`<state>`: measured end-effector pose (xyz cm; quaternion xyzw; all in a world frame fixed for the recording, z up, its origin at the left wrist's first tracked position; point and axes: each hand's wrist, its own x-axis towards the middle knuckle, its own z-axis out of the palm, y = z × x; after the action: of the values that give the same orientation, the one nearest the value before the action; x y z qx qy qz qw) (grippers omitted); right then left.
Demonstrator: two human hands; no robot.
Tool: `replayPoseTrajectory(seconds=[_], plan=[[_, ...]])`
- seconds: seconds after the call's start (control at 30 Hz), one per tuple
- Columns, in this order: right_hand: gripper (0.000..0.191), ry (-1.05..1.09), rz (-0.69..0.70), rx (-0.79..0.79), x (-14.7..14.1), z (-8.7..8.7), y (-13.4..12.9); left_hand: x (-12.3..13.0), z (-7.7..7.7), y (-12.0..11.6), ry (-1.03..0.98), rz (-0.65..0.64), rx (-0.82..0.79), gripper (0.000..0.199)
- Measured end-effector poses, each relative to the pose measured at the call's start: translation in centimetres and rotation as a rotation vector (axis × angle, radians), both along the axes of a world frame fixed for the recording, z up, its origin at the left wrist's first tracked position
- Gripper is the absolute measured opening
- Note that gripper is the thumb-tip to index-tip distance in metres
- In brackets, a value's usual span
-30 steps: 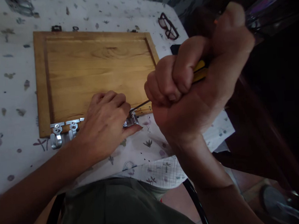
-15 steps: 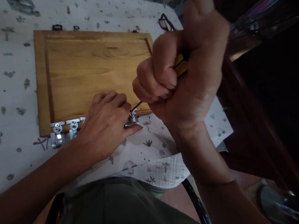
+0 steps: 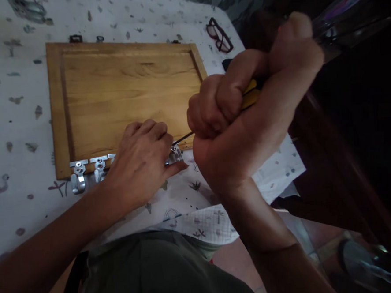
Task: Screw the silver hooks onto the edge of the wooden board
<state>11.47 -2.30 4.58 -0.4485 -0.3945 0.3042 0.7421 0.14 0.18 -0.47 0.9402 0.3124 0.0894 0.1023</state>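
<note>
My right hand (image 3: 240, 117) is closed around the black-and-yellow handle of a screwdriver (image 3: 183, 138). Its thin shaft slants down to the left, and the tip meets a metal hook (image 3: 175, 155) on the near edge of a framed wooden panel (image 3: 129, 93). Curled over that same edge, my left hand (image 3: 145, 160) grips the hook between thumb and fingers, which partly hide it. Further left, metal hooks (image 3: 78, 175) with screws in their plates sit along the edge. Another hook (image 3: 99, 168) is beside them, and my left hand covers part of the row.
The panel lies on a table with a printed white cloth (image 3: 23, 143). Eyeglasses (image 3: 220, 35) rest past its far right corner. Metal pieces (image 3: 30, 10) lie at the far left. Small dark hardware (image 3: 75, 39) shows at the panel's far edge. Dark furniture stands on the right.
My right hand has turned and shifted right and lower with the screwdriver, uncovering more of the eyeglasses. My left hand keeps its place at the hook. The view has shifted slightly.
</note>
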Motion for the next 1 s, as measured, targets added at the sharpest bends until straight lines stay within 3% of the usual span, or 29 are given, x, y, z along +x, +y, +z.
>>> replayPoseTrajectory(seconds=[0.2,0.3,0.43,0.53,0.6,0.77,0.9,1.0], plan=[[0.073,0.089,-0.244,0.108,-0.8,-1.7,1.2,-0.3,-0.5,-0.1,-0.028,0.0,0.004,0.033],[0.07,0.062,-0.11,0.113,-0.2,-1.6,1.0,-0.3,-0.7,-0.1,-0.046,0.008,0.016,0.034],[0.06,-0.005,0.177,-0.055,1.4,-0.7,0.2,-0.3,-1.0,0.0,-0.059,0.004,0.034,0.037],[0.053,-0.061,0.245,-0.102,2.2,-0.4,-0.1,-0.3,-1.2,0.0,-0.075,0.006,0.056,0.037],[0.054,-0.069,0.213,-0.061,2.4,-0.4,-0.1,-0.5,-1.2,0.0,-0.092,0.0,0.081,0.036],[0.061,0.052,-0.017,0.332,2.2,0.1,-0.5,-0.7,-0.8,0.0,-0.066,-0.01,0.091,0.032],[0.06,0.026,-0.069,0.22,2.6,0.2,-1.1,-0.6,-0.3,0.1,-0.038,0.011,0.05,0.03],[0.052,0.001,-0.02,0.263,3.1,-0.5,-0.9,-0.4,0.1,0.1,-0.015,0.032,0.021,0.03]])
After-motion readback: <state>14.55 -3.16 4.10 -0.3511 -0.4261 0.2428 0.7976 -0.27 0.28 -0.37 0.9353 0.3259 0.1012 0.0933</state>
